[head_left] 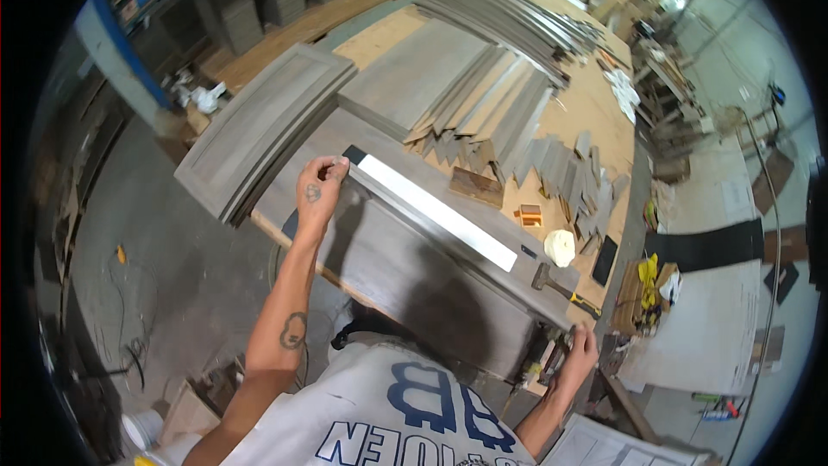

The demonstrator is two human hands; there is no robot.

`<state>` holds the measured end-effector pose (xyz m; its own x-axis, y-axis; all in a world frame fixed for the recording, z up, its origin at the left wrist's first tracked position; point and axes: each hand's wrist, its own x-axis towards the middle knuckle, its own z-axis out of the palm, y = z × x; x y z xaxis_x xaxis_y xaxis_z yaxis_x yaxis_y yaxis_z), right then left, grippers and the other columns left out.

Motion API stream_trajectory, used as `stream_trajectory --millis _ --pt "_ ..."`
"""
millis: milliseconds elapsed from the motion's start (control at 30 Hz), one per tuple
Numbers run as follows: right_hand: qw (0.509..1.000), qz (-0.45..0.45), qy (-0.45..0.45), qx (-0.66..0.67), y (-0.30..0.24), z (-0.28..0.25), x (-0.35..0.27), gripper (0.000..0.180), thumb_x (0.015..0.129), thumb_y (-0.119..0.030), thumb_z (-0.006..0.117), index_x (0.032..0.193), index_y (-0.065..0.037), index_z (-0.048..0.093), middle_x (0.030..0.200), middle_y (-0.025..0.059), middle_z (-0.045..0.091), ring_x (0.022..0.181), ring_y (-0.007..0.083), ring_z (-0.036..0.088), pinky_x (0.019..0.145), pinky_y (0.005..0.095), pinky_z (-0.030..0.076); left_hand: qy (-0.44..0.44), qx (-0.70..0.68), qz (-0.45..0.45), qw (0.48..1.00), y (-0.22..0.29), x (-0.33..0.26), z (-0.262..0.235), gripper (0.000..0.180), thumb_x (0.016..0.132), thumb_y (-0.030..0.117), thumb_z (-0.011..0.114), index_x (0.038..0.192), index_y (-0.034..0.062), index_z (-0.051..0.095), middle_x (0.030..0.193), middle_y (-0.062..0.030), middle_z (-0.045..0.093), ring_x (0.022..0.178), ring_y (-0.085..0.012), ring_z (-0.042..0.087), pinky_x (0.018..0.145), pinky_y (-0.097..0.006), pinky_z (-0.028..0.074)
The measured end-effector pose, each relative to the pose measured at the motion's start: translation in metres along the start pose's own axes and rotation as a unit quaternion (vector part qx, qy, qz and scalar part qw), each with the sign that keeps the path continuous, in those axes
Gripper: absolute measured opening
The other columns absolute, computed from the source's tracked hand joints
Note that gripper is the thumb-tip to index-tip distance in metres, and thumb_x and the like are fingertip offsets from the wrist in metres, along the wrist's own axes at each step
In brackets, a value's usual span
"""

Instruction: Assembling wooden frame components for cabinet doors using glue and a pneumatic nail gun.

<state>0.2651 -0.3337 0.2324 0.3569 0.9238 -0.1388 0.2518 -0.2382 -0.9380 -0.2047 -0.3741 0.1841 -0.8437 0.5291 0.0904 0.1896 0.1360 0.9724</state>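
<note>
A long grey wooden strip lies slantwise across a flat grey panel in front of me. Its far-left end is pinched in my left hand. At the strip's near-right end, my right hand has its fingers closed round the tip. Just beyond the strip, a flat white bar with a black end rests almost parallel to it. A hammer with a black and yellow handle lies close to my right hand. Nearby sit a cream-coloured roll and a dark phone-like slab.
Framed grey panels are stacked at the left. Past the white bar lie bundles of grey strips, small offcuts, a brown wooden block and a small orange piece. The bench edge runs in front of my body.
</note>
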Motion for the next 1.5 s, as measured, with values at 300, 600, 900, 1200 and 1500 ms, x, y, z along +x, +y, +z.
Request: stream_trajectory --millis 300,600,900,1200,1500 --pt "0.996 -0.049 0.075 0.015 0.077 0.052 0.025 0.062 0.090 -0.029 0.069 0.137 0.003 0.045 0.126 0.0164 0.056 0.117 0.0222 0.052 0.098 0.0318 0.041 -0.104 -0.083 -0.004 0.991 -0.064 0.015 0.034 0.062 0.090 0.032 0.070 0.134 -0.0036 0.045 0.131 -0.0178 0.051 0.121 -0.0262 0.049 0.104 -0.034 0.037" --pt "0.986 -0.119 0.072 0.096 0.126 0.056 0.058 0.068 0.086 -0.014 0.071 0.143 0.001 0.037 0.135 0.0171 0.053 0.125 0.0249 0.051 0.103 0.0331 0.040 -0.225 0.000 0.134 0.965 -0.118 0.036 0.049 0.059 0.087 0.017 0.073 0.134 -0.0050 0.045 0.131 -0.0181 0.052 0.117 -0.0256 0.051 0.104 -0.036 0.037" --pt "0.921 0.196 -0.089 0.324 0.150 0.104 -0.041 0.055 0.094 -0.025 0.060 0.142 -0.007 0.039 0.134 0.0083 0.052 0.116 0.0270 0.055 0.095 0.0470 0.049 -0.159 0.149 0.527 0.822 0.227 0.016 -0.020 0.049 0.083 0.005 0.068 0.129 -0.0007 0.055 0.118 -0.0188 0.058 0.106 -0.0312 0.058 0.095 -0.036 0.044" --pt "0.980 -0.112 -0.063 0.153 0.039 0.097 -0.056 0.042 0.095 -0.020 0.058 0.131 0.000 0.050 0.116 0.0112 0.061 0.103 0.0201 0.059 0.091 0.0325 0.047 -0.198 0.263 0.676 0.660 0.305 -0.060 -0.012 0.070 0.062 0.001 0.080 0.127 0.0058 0.056 0.107 -0.0115 0.059 0.091 -0.0277 0.060 0.078 -0.038 0.051" --pt "0.858 -0.410 -0.209 0.230 -0.181 0.079 -0.056 0.069 0.092 -0.007 0.060 0.148 0.007 0.021 0.146 0.0228 0.037 0.131 0.0258 0.042 0.108 0.0358 0.032 -0.027 -0.214 0.281 0.935 0.206 -0.101 0.004 0.063 0.086 0.009 0.071 0.138 -0.0113 0.040 0.131 -0.0246 0.051 0.127 -0.0293 0.046 0.107 -0.041 0.036"
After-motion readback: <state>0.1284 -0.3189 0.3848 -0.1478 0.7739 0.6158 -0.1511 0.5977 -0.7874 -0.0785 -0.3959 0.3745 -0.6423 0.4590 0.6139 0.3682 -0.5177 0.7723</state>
